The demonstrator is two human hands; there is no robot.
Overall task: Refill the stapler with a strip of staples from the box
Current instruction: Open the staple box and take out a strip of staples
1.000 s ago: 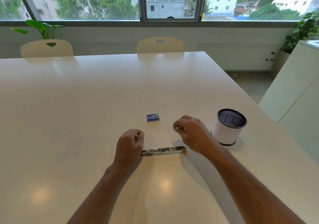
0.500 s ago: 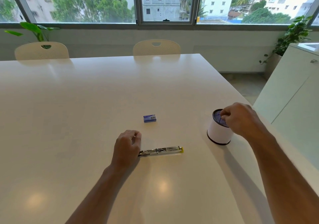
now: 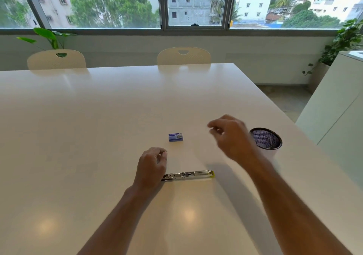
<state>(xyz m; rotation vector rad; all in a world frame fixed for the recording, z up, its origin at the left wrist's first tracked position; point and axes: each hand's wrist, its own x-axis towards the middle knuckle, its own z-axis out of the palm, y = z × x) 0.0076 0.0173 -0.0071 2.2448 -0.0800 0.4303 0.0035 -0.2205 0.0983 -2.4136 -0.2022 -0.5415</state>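
A silver stapler (image 3: 188, 175) lies opened out flat on the white table (image 3: 94, 137), its yellow tip pointing right. My left hand (image 3: 152, 166) rests curled over its left end and holds it down, hiding that end. A small blue staple box (image 3: 176, 137) lies closed a little beyond the stapler, touched by neither hand. My right hand (image 3: 231, 137) hovers blurred above the table, right of the box and left of the cup, with its fingers loosely bent and apart. I see nothing between them.
A white cup with a dark mesh lining (image 3: 275, 152) stands to the right, near the table's right edge. Two pale chairs (image 3: 57, 59) (image 3: 184, 56) stand at the far side. A white cabinet (image 3: 337, 107) is beyond the right edge.
My right hand went from beside the stapler's tip to the cup's mouth, and has now swung back left toward the box. My left hand and the stapler stayed put.
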